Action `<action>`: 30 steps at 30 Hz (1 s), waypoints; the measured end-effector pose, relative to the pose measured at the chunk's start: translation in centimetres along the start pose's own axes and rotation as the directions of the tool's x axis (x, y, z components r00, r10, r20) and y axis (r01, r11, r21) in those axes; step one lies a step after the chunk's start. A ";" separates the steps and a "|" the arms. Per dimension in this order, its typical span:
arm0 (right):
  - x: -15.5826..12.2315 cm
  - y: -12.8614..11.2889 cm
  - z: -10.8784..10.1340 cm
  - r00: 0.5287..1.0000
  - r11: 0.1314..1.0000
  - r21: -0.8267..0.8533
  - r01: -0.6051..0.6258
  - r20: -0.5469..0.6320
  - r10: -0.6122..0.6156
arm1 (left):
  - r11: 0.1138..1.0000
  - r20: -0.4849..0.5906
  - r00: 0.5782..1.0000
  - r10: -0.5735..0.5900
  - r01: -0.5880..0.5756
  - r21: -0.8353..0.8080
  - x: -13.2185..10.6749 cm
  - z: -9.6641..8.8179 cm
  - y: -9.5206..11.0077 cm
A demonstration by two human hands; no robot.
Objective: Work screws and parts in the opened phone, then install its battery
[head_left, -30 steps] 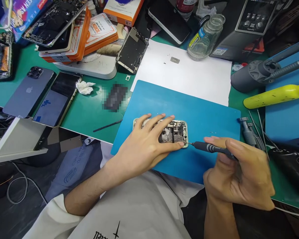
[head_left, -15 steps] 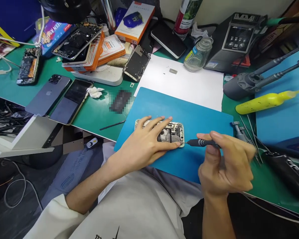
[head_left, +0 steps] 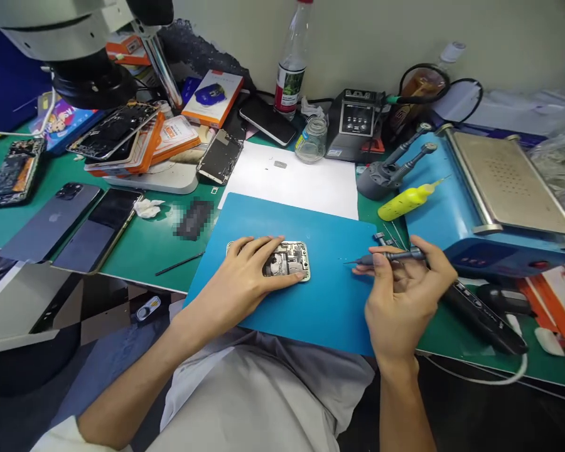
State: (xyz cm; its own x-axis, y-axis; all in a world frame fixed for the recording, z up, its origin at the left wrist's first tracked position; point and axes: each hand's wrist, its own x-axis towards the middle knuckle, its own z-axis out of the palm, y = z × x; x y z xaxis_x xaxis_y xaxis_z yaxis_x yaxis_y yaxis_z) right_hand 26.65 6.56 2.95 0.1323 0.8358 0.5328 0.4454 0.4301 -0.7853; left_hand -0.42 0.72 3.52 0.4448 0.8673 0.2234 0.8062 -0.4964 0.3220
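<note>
An opened phone (head_left: 286, 258) with its inner parts bare lies on the blue mat (head_left: 282, 314). My left hand (head_left: 238, 276) is laid across it, closed over the body, fingertips at the far edge and thumb near the lower right corner; it hides the phone's left part. To the right, my right hand (head_left: 405, 289) grips a small precision screwdriver (head_left: 381, 257) between thumb and fingers, held nearly level. The screwdriver's tip points left, low over the mat, close to a few tiny bright bits (head_left: 343, 258), perhaps screws. Tip and phone are apart.
A white sheet (head_left: 306, 182) with a small metal plate (head_left: 280, 164) lies behind the mat. On the right stand a tool holder (head_left: 376, 181), a yellow bottle (head_left: 407, 202) and a blue heating machine (head_left: 452, 213). A microscope head (head_left: 91, 75) overhangs several phones at left.
My right hand has moved the screwdriver away from the phone's corner, rightward over the mat. The left hand stays on the phone. My view has tilted up and turned right.
</note>
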 end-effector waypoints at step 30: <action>-1.0 -5.7 4.8 0.949 0.813 0.494 -0.308 0.213 0.231 | 0.472 -0.088 0.926 -0.367 0.104 -0.875 1.7 -1.1 1.6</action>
State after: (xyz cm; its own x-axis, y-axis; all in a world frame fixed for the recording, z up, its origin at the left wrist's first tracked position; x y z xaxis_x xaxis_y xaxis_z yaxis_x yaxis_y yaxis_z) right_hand 19.74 4.87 5.41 0.0397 0.9655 0.2575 -0.1166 0.2604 -0.9584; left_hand 1.18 1.34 5.37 0.0819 0.9821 0.1695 0.0858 -0.1764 0.9806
